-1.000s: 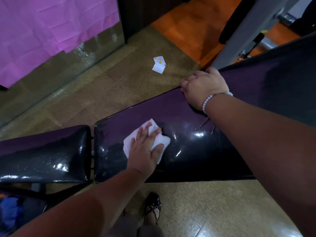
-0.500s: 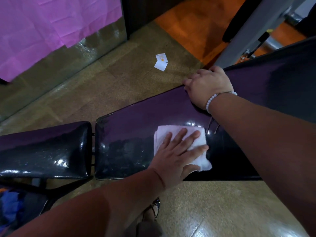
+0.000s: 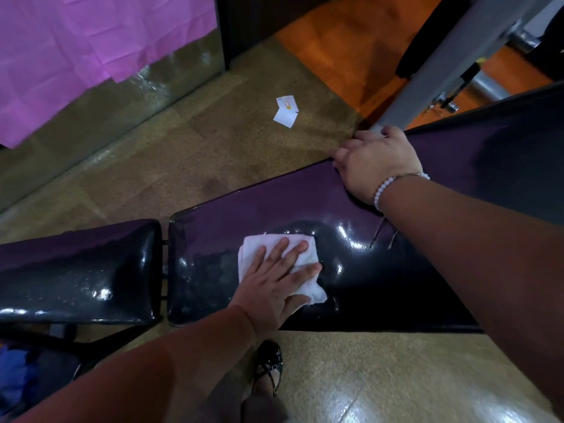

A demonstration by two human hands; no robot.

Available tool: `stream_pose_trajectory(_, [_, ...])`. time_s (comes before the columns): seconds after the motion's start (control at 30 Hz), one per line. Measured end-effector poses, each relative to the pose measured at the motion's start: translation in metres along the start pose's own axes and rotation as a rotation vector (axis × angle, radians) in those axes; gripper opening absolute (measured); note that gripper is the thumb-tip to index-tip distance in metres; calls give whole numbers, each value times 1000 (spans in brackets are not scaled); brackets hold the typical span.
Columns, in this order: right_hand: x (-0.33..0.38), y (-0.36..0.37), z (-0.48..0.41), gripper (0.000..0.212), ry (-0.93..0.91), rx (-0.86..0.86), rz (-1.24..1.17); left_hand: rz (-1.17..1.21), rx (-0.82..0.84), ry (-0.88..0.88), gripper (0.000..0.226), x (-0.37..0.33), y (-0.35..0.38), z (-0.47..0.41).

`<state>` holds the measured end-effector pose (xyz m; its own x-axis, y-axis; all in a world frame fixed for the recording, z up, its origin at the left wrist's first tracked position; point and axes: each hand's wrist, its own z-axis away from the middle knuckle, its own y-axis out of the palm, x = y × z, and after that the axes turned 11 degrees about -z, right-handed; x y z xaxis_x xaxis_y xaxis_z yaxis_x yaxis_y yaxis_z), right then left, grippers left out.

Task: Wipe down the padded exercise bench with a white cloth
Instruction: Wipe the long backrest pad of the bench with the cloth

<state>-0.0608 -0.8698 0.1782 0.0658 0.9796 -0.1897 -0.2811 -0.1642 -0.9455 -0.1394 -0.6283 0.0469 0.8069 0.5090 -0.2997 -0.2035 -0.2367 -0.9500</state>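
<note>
- The exercise bench [image 3: 396,270] is padded in glossy dark purple vinyl that catches bright glare; its long padded tabletop runs off to the right, and a separate seat pad [image 3: 76,264] sits just beside its left end across a narrow gap
- The white cloth [image 3: 309,291], folded and rumpled, lies flat on the tabletop near its left end (one corner sticks out toward the near edge)
- The left hand [image 3: 271,288] presses on the cloth, its fingers [image 3: 282,248] straight and spread, gripping nothing
- The right hand [image 3: 375,161], with a white bead bracelet [image 3: 381,190] at the wrist, holds the far edge of the pad, its fingers [image 3: 341,154] curled over it
- Paper scraps [image 3: 287,111] lie on the floor beyond; their print is too small to read
</note>
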Motion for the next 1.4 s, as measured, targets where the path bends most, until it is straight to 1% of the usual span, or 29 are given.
stream_pose_trajectory(0.23, [0,-1,-1,42,12,9,24,43,78,-125,51,23,3,9])
stream_pose_trajectory(0.4, [0,3,-2,42,14,-3,26,201,132,-262,56,33,0,14])
stream_pose_trajectory(0.47, [0,3,-1,42,13,-12,18,305,134,-354,53,24,-5,13])
stream_pose_trajectory(0.57, [0,4,0,41,-8,-52,31,424,103,-543,52,-10,-15,5])
stream_pose_trajectory(0.6, [0,5,-1,40,-13,-65,40,421,101,-552,54,-23,-18,2])
stream_pose_trajectory(0.63, [0,5,-1,40,-16,-73,47,389,99,-506,56,-34,-20,0])
stream_pose_trajectory(0.67, [0,6,-1,40,-16,-76,50,322,82,-408,56,-43,-20,0])
stream_pose_trajectory(0.73, [0,6,-2,40,-14,-79,46,132,11,-143,55,-51,-15,5])
stream_pose_trajectory(0.8, [-1,5,-2,40,-11,-79,42,-29,-12,61,57,-45,-10,12])
stream_pose_trajectory(0.87, [-1,5,-3,41,-8,-73,48,-105,-26,190,58,-33,-5,22])
stream_pose_trajectory(0.9, [-1,5,-3,41,-9,-72,54,-120,-34,225,57,-27,-2,28])
stream_pose_trajectory(1.0, [-1,5,-3,42,-16,-82,61,-145,-19,229,56,-12,10,45])
stream_pose_trajectory(1.17, [-1,5,-2,41,-31,-100,47,-133,53,137,58,1,13,55])
stream_pose_trajectory(1.3, [-2,6,-2,42,-23,-108,56,-41,127,44,66,10,19,62])
stream_pose_trajectory(1.4, [0,6,-2,42,-21,-99,54,8,204,15,68,16,19,63])
